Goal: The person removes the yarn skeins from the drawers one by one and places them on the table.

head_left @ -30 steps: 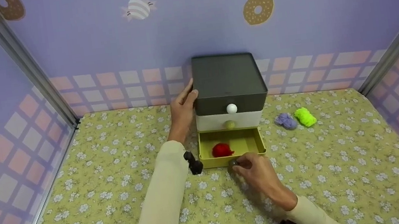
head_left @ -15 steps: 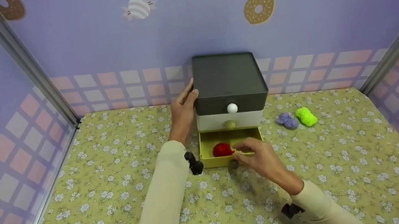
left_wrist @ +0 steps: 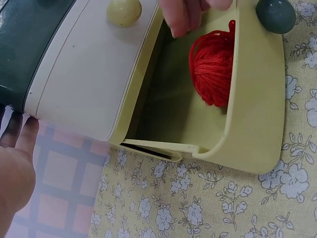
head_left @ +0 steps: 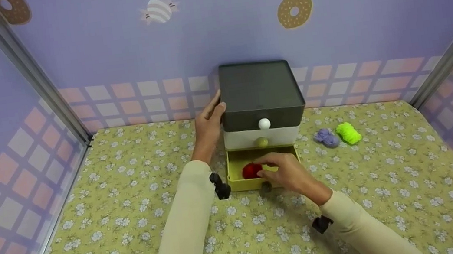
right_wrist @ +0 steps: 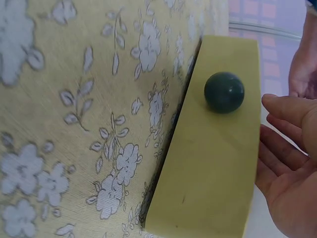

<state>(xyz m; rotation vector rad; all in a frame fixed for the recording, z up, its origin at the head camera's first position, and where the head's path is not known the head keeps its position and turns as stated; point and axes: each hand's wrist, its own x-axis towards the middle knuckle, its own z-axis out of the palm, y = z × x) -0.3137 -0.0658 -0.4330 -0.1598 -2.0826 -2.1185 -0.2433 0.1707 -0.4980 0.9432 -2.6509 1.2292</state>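
A small drawer unit [head_left: 260, 85] has a dark top drawer, a white middle one and a yellow bottom drawer [left_wrist: 255, 99] pulled out. Inside that drawer lies a red ball of yarn [left_wrist: 213, 69], near its front wall. My left hand [head_left: 208, 126] rests against the unit's left side, fingers extended along it. Over the open drawer hangs my right hand [head_left: 287, 172], fingers loosely bent beside the yarn. In the left wrist view its fingertips [left_wrist: 181, 22] show a gap from the yarn. The drawer's dark round knob [right_wrist: 224, 92] is below the right hand, untouched.
Right of the unit lie a purple yarn ball [head_left: 327, 138] and a neon-green yarn ball [head_left: 348, 133]. The unit's white knob [head_left: 264, 123] and yellow-green knob [head_left: 261, 142] stick out in front. A patterned wall [head_left: 230, 21] stands behind the floral tablecloth [head_left: 137, 243].
My right hand has let go of the dark knob and moved up and over the drawer, then left to the red yarn. My left hand stays in place.
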